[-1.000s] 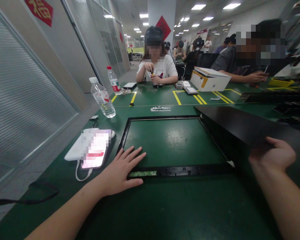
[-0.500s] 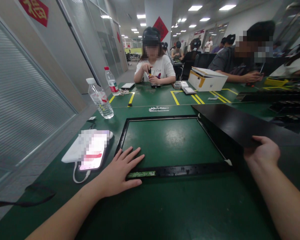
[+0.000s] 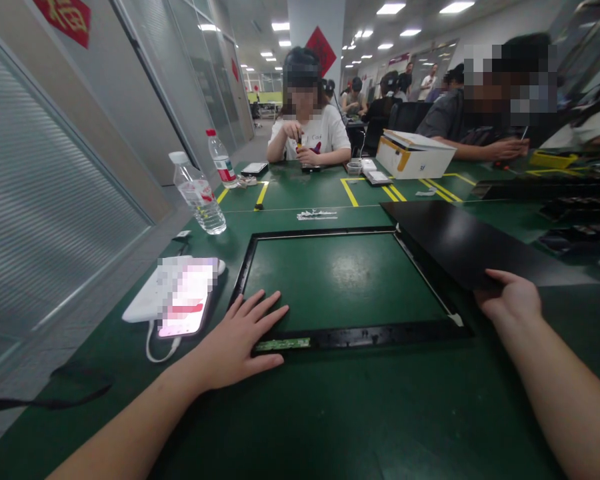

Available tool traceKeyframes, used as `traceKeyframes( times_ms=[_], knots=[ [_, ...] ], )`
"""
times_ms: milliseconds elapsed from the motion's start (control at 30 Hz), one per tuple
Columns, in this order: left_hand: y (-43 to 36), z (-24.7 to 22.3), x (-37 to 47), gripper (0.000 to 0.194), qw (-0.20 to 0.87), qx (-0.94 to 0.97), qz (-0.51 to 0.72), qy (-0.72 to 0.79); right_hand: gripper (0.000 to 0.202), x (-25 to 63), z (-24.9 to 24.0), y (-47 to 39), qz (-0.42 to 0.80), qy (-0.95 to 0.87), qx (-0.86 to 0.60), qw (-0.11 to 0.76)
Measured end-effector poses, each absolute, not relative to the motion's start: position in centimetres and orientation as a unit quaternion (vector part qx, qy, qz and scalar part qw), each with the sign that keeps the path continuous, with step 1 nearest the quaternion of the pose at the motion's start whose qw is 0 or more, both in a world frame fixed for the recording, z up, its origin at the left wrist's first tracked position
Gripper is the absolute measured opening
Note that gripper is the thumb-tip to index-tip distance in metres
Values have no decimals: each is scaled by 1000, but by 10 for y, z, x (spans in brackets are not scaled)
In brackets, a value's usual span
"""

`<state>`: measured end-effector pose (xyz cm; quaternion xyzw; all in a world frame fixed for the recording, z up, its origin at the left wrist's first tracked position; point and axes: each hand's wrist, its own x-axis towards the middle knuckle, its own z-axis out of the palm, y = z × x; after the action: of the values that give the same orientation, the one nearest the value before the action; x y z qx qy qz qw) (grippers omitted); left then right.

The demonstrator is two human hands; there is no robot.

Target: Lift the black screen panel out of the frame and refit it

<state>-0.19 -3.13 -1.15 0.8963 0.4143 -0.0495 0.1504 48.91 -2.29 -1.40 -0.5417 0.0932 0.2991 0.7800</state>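
Note:
A black rectangular frame (image 3: 380,333) lies flat on the green table (image 3: 350,413), with a strip of green circuit board (image 3: 283,344) along its near side. My left hand (image 3: 250,340) rests spread over the frame's near left corner, fingers apart. To the right, my right hand (image 3: 515,300) grips the near edge of a thin black panel (image 3: 460,240), thumb on top and the other fingers out of sight beneath. The panel is tilted beside the frame, its far left corner close to the frame's far right corner. White bits show at the frame's right corners.
Left of the frame lie a phone (image 3: 190,300) on a cable and a white pouch-like item (image 3: 147,293). Two water bottles (image 3: 203,203) stand behind them. White scraps (image 3: 317,215) lie beyond the frame. A co-worker (image 3: 307,127) sits opposite, near a white box (image 3: 416,157).
My right hand has moved slightly left and lowered the panel, which now lies flatter. My left hand stays on the frame's corner.

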Motion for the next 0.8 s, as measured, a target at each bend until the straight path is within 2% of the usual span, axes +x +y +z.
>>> traceKeyframes(
  times_ms=[233,800],
  knots=[
    [-30,-15,-5,87,150,901,-38,405,30,498,-17,-22,340,91,-532,770],
    [-29,-24,-4,83,139,906,0,399,28,492,-14,-22,322,81,-565,755]
  ],
)
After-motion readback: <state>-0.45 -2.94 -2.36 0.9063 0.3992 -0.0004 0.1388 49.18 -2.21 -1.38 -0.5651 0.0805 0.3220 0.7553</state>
